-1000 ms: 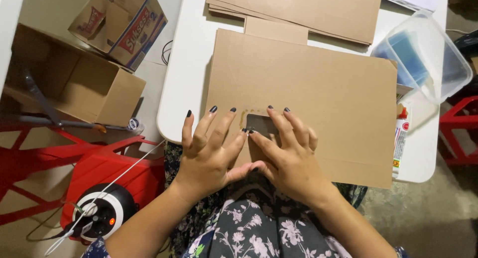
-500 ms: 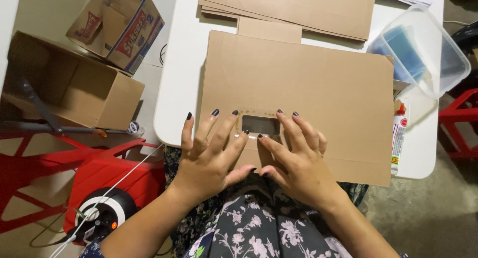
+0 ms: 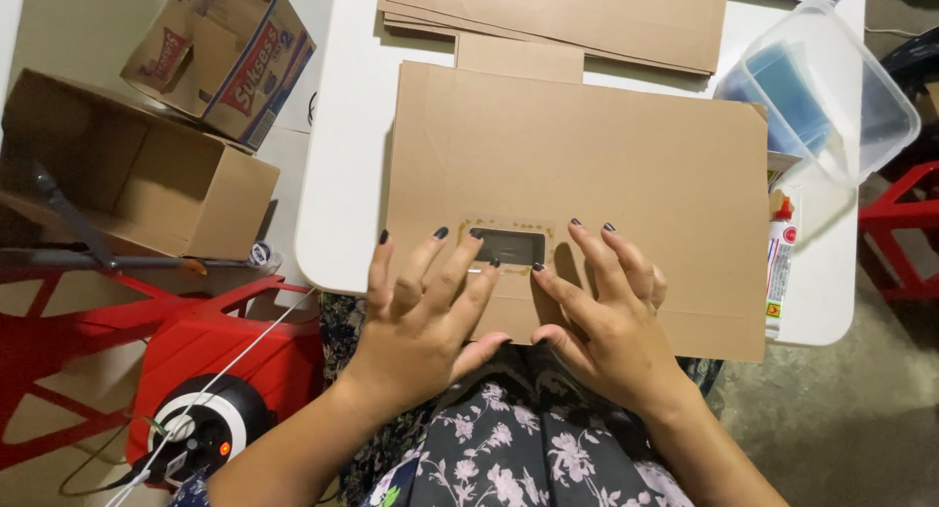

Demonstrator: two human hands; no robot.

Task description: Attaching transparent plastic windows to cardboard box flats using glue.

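Upper left of the frame: open cardboard box [image 3: 137, 179] on the floor, red stool [image 3: 220, 346] below it. Centre: flat cardboard sheet [image 3: 587, 155] on the white tabletop [image 3: 342, 175], small dark window [image 3: 509, 246] near its lower edge. Left hand [image 3: 425, 316] spread flat, grip wide, fingertips [image 3: 477, 235] touching the window. Right hand [image 3: 606, 316] likewise splayed, pressing just beside it. Upper right: clear plastic tub [image 3: 831, 106].
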